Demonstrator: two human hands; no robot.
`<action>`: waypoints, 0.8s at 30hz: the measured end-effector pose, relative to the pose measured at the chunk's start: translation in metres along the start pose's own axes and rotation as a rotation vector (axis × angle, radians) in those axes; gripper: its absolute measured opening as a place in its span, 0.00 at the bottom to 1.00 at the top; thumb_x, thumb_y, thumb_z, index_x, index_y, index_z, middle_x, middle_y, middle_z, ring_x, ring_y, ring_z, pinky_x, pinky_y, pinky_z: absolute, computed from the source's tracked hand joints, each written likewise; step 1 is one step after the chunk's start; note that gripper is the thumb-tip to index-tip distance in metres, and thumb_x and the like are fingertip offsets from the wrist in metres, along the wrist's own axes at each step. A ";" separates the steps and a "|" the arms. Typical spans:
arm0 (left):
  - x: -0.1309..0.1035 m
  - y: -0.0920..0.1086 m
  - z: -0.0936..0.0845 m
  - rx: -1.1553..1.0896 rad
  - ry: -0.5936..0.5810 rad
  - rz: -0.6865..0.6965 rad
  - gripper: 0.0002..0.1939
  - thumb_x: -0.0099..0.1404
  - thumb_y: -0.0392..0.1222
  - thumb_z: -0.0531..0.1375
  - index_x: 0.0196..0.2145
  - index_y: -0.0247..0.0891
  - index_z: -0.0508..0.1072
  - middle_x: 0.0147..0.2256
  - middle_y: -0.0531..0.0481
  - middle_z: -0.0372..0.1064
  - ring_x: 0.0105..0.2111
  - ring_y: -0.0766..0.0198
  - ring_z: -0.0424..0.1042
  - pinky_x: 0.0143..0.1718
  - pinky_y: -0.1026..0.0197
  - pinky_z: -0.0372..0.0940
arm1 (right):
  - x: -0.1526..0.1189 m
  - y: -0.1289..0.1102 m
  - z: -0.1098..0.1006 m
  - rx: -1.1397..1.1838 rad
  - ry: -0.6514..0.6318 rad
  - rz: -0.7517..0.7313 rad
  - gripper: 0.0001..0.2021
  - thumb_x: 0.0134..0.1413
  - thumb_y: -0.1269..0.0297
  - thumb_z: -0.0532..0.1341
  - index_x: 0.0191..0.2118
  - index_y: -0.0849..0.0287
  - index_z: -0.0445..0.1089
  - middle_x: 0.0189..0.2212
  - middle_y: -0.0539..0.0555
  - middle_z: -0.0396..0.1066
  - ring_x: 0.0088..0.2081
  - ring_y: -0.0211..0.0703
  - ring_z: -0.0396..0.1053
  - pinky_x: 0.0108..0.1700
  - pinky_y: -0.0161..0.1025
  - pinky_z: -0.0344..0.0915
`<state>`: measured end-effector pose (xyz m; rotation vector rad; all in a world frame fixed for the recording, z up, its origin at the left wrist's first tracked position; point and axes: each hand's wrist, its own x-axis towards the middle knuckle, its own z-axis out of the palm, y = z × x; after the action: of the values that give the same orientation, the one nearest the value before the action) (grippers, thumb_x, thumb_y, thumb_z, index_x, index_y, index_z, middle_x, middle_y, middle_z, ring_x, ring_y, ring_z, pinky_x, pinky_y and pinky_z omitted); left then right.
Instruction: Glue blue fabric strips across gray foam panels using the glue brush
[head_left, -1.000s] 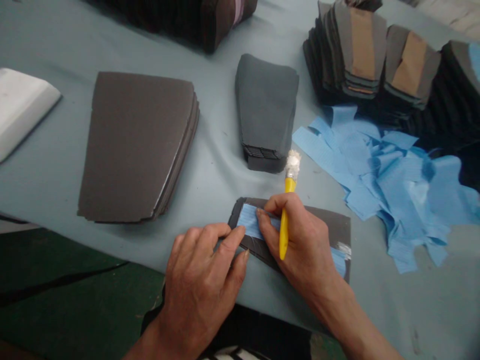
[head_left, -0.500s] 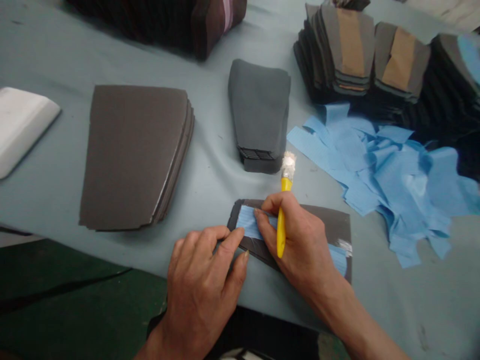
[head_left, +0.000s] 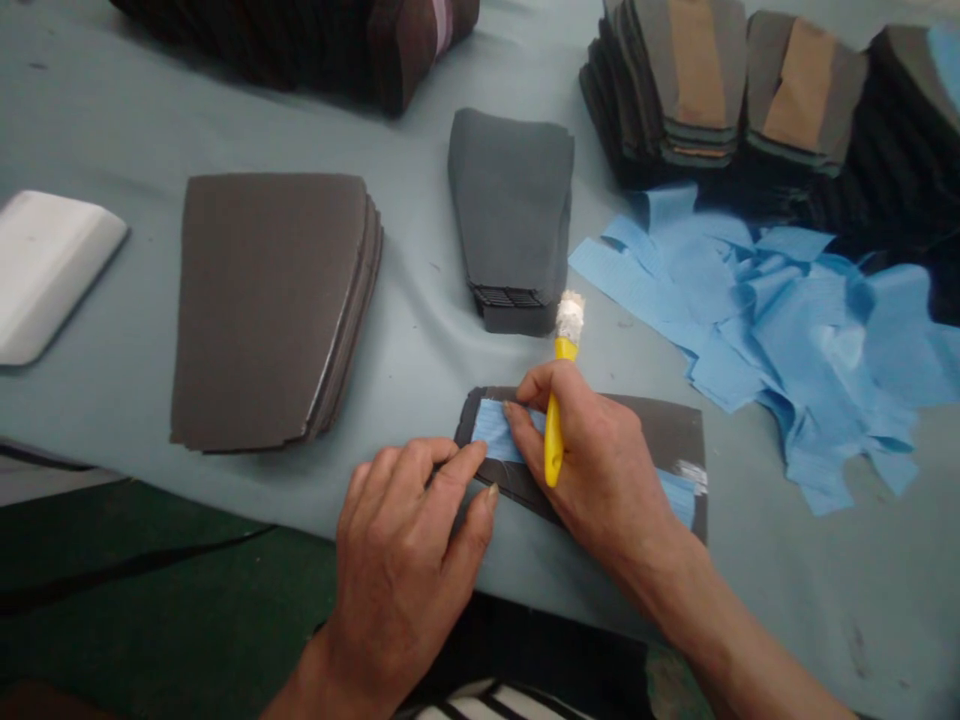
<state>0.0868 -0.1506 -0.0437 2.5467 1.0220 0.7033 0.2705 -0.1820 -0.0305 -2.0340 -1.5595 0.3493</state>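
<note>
A dark grey-brown panel [head_left: 660, 430] lies near the table's front edge with a blue fabric strip [head_left: 491, 425] flat along it. My right hand [head_left: 600, 445] rests over the strip and grips a glue brush [head_left: 553, 440] with a yellow handle, its whitish bristles pointing away from me. The thumb and a fingertip touch the strip. My left hand [head_left: 412, 540] lies at the panel's left end, fingers extended and slightly bent, index fingertip at the strip's edge. The strip's middle is hidden under my right hand. White smears show at the panel's right end.
A stack of brown panels [head_left: 270, 310] sits on the left, beside a white block [head_left: 52, 270]. Dark grey shaped pieces [head_left: 514, 210] are stacked in the middle. Blue fabric strips [head_left: 787, 320] are heaped at right, below bundled dark pieces [head_left: 690, 70]. Dark maroon pieces [head_left: 300, 45] lie at the back.
The view has shifted slightly, so the hands and panel appear a little higher. Both hands keep nearly the same place on the panel, and the brush stays in my right hand.
</note>
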 end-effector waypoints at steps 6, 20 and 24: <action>0.007 -0.004 -0.003 -0.035 -0.034 0.005 0.09 0.78 0.37 0.58 0.52 0.38 0.75 0.40 0.49 0.75 0.39 0.56 0.72 0.42 0.51 0.62 | 0.001 0.001 0.001 -0.027 -0.001 -0.020 0.07 0.66 0.69 0.62 0.42 0.53 0.62 0.32 0.48 0.73 0.31 0.44 0.73 0.33 0.36 0.58; 0.034 -0.012 0.008 -0.017 -0.001 0.033 0.11 0.79 0.38 0.56 0.47 0.37 0.80 0.36 0.49 0.73 0.35 0.59 0.73 0.39 0.55 0.67 | 0.002 0.000 0.003 -0.075 -0.026 0.002 0.04 0.68 0.66 0.61 0.43 0.53 0.64 0.30 0.49 0.73 0.30 0.47 0.75 0.30 0.37 0.54; 0.033 -0.012 0.009 0.030 -0.006 0.049 0.11 0.78 0.37 0.57 0.49 0.37 0.80 0.36 0.49 0.73 0.34 0.58 0.71 0.39 0.54 0.64 | 0.002 0.000 0.003 -0.091 -0.047 0.019 0.04 0.68 0.66 0.61 0.44 0.52 0.65 0.30 0.49 0.74 0.31 0.48 0.76 0.30 0.37 0.55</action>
<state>0.1058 -0.1195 -0.0454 2.6059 0.9790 0.6973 0.2698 -0.1792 -0.0324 -2.1251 -1.6122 0.3416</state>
